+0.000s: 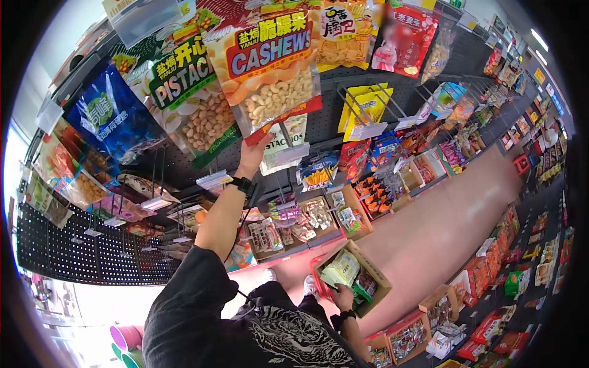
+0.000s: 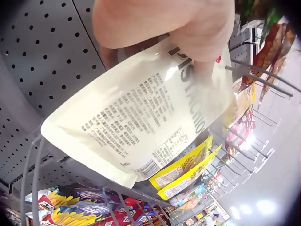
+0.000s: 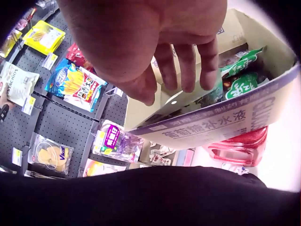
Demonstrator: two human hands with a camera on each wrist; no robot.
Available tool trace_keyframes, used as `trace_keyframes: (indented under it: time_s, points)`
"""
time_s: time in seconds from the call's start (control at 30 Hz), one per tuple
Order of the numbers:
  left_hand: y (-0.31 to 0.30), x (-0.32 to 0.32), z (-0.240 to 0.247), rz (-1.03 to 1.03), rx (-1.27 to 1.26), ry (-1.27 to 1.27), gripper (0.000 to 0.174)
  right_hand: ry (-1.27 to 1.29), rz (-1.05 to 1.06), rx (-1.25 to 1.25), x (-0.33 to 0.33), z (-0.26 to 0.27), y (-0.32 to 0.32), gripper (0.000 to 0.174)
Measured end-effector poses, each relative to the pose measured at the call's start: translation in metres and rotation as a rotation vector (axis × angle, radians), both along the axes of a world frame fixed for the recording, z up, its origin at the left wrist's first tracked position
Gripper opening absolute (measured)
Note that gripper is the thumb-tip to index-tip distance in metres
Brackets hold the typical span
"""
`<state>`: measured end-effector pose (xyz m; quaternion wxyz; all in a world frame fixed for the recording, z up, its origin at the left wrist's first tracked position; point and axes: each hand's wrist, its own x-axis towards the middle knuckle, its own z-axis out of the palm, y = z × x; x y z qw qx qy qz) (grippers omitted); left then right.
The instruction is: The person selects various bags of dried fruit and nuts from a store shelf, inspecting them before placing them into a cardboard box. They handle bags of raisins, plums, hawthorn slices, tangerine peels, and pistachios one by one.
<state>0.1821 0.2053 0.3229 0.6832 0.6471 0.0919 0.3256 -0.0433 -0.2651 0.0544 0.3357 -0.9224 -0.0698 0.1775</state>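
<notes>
My left hand (image 1: 251, 161) reaches up to the rack and grips a white pistachio bag (image 2: 141, 110). In the left wrist view fingers (image 2: 202, 75) cross the bag's front, while others go behind its edge. A large cashew bag (image 1: 273, 92) hangs just above this hand in the head view. Low down, my right hand (image 1: 342, 298) is over an open cardboard box (image 1: 375, 279). Its fingers (image 3: 186, 70) reach down loosely inside the rim, close to a pale bag (image 1: 341, 268). Green snack packs (image 3: 244, 84) lie beside that bag in the box.
Large packs, including a pistachio bag (image 1: 199, 113) and a blue bag (image 1: 113, 113), hang along the top. Metal hooks (image 2: 258, 75) stick out beside the left hand. A red plastic item (image 3: 242, 146) sits beneath the box. Cartons of snacks (image 1: 408, 337) line the aisle's right side.
</notes>
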Motion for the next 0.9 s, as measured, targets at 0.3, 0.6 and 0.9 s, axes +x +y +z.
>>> trace_keyframes:
  time_s: [0.3,0.6,0.9]
  points:
    - [-0.037,-0.043,0.013,-0.039,-0.013,0.040,0.030,-0.055,-0.124,0.155,0.029,0.019,0.012,0.027]
    - [-0.066,-0.069,0.024,-0.113,-0.230,0.071,0.025,-0.019,-0.090,0.177,0.024,0.018,0.010,0.025]
    - [-0.078,-0.086,0.027,-0.139,-0.279,0.097,0.028,0.021,-0.116,0.221,0.020,0.017,0.011,0.023]
